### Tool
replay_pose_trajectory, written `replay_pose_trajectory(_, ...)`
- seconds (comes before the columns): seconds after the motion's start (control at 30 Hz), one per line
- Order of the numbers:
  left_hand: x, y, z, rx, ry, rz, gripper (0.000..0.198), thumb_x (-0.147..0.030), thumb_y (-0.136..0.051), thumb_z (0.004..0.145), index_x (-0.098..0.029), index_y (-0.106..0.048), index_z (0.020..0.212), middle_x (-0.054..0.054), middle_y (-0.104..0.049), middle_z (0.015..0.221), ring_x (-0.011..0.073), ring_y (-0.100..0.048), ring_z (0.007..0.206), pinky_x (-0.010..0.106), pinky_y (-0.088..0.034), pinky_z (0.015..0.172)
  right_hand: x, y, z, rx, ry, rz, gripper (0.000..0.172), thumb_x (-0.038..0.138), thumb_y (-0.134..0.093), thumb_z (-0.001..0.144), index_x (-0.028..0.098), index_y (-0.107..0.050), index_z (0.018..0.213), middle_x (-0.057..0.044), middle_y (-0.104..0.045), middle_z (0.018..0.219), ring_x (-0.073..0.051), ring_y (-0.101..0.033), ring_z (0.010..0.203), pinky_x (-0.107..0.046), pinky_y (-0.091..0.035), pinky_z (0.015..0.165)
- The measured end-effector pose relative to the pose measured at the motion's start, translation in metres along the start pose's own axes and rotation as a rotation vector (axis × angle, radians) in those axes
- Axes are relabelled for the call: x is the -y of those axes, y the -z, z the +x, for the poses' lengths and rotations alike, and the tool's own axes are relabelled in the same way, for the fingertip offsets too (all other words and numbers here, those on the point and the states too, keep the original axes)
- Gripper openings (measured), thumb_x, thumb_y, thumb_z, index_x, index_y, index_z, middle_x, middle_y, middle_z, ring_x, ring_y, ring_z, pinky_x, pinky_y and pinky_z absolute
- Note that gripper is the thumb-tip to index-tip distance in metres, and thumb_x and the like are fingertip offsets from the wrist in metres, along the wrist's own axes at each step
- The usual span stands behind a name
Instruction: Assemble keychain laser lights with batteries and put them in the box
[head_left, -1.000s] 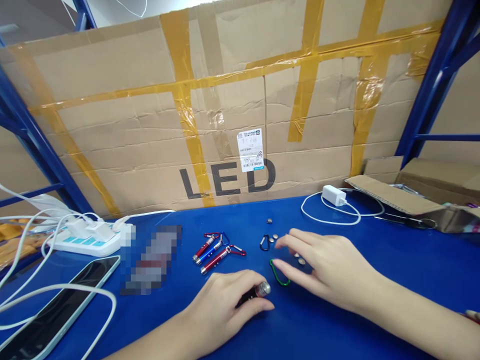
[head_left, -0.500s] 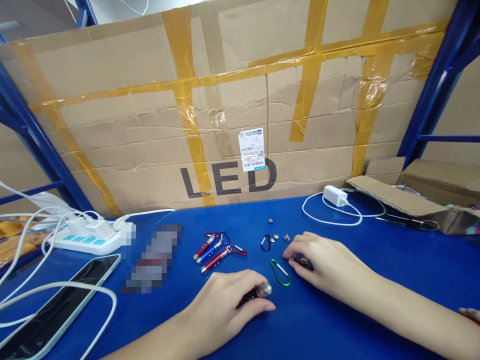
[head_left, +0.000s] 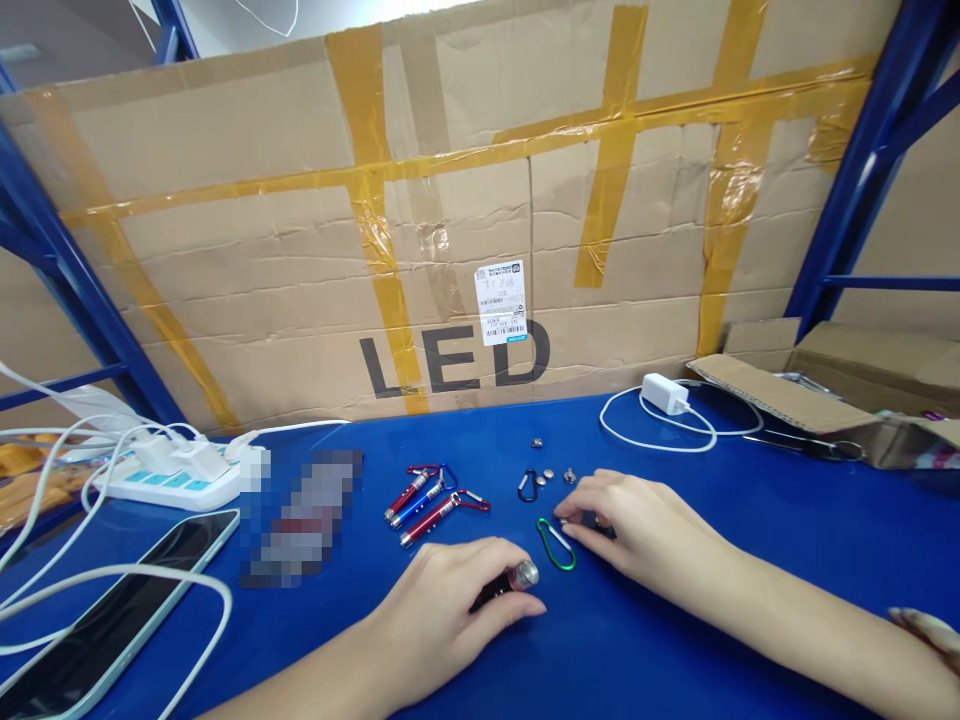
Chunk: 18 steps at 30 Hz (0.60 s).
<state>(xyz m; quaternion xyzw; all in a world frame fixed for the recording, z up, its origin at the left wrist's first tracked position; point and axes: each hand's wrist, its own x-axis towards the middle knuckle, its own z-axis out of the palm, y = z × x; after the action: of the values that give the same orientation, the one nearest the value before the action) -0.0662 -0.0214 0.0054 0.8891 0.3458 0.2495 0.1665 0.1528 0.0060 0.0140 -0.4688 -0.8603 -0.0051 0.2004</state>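
Note:
A small black flashlight (head_left: 495,590) with a silver tip is gripped in my left hand (head_left: 450,610), low in the middle of the head view. My right hand (head_left: 630,520) rests at the table to the right, thumb and fingertips pinched near a tiny piece mostly hidden by them. Between the hands lies a green carabiner (head_left: 556,545). Just beyond are a black carabiner (head_left: 527,486), small round silver pieces (head_left: 548,475) and a small metal part (head_left: 569,476). Two red flashlights (head_left: 427,522) and a blue one (head_left: 418,505), with carabiners, lie left of them.
On the left are a phone (head_left: 112,620), white cables and a power strip (head_left: 187,480). A white charger (head_left: 664,394) with its cable lies at the back right, beside scissors and an open cardboard box (head_left: 862,400). A large cardboard sheet (head_left: 300,280) stands behind.
The view has shifted slightly. My right hand's fingertips have come nearer the green carabiner, and the dark piece beneath them shows less. My left hand still holds the black flashlight.

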Motion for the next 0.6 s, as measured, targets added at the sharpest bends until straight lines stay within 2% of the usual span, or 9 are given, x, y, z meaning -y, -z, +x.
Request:
replay_pose_trajectory(0.07, 0.000, 0.000, 0.000, -0.001, 0.000, 0.004, 0.009, -0.028, -0.057, 0.089, -0.020, -0.058, 0.090, -0.003, -0.065, 0.077, 0.0096, -0.058, 0.061, 0.015, -0.044, 0.059, 0.004, -0.001, -0.002, -0.113, 0.074, 0.072, 0.014, 0.014, -0.061, 0.080, 0.024, -0.070, 0.083, 0.000, -0.070, 0.078, -0.017, -0.064, 0.073, -0.026, -0.049, 0.061)
replay_pose_trajectory(0.17, 0.001, 0.000, 0.000, -0.005, -0.007, 0.003, 0.009, -0.028, -0.056, 0.090, -0.019, -0.058, 0.089, -0.002, -0.065, 0.077, 0.0101, -0.058, 0.062, 0.016, -0.044, 0.061, 0.016, -0.001, -0.007, -0.369, 0.206, 0.275, 0.011, 0.017, -0.060, 0.084, 0.022, -0.068, 0.089, -0.001, -0.070, 0.082, -0.015, -0.062, 0.075, -0.026, -0.050, 0.068)
replay_pose_trajectory(0.23, 0.002, 0.000, 0.000, -0.002, -0.014, -0.014, 0.010, -0.028, -0.055, 0.090, -0.019, -0.058, 0.088, -0.002, -0.065, 0.077, 0.0104, -0.058, 0.063, 0.016, -0.044, 0.061, 0.023, -0.001, -0.011, -0.458, 0.313, 0.371, 0.010, 0.016, -0.060, 0.084, 0.021, -0.067, 0.090, -0.001, -0.070, 0.081, -0.012, -0.062, 0.073, -0.024, -0.050, 0.070)
replay_pose_trajectory(0.37, 0.003, -0.001, 0.000, 0.005, -0.008, -0.063, 0.011, -0.027, -0.052, 0.092, -0.019, -0.059, 0.090, -0.001, -0.065, 0.076, 0.0104, -0.057, 0.061, 0.016, -0.044, 0.059, 0.030, -0.001, -0.014, -0.404, 0.434, 0.401, 0.005, 0.016, -0.060, 0.085, 0.019, -0.064, 0.085, 0.001, -0.068, 0.077, -0.009, -0.061, 0.068, -0.019, -0.048, 0.063)
replay_pose_trajectory(0.53, 0.005, -0.001, 0.000, 0.007, -0.004, -0.082, 0.011, -0.027, -0.052, 0.092, -0.019, -0.059, 0.092, -0.001, -0.065, 0.077, 0.0102, -0.057, 0.061, 0.016, -0.043, 0.059, 0.028, 0.000, -0.012, -0.254, 0.399, 0.384, 0.011, 0.022, -0.059, 0.087, 0.020, -0.064, 0.077, -0.001, -0.067, 0.084, -0.010, -0.061, 0.073, -0.019, -0.047, 0.063)
replay_pose_trajectory(0.6, 0.005, -0.002, 0.001, -0.001, -0.005, -0.073, 0.010, -0.026, -0.052, 0.092, -0.019, -0.059, 0.091, -0.002, -0.066, 0.077, 0.0101, -0.058, 0.061, 0.016, -0.043, 0.059, 0.026, 0.004, -0.012, -0.204, 0.371, 0.397, 0.009, 0.024, -0.057, 0.087, 0.021, -0.066, 0.084, -0.002, -0.066, 0.089, -0.011, -0.062, 0.077, -0.020, -0.049, 0.066)
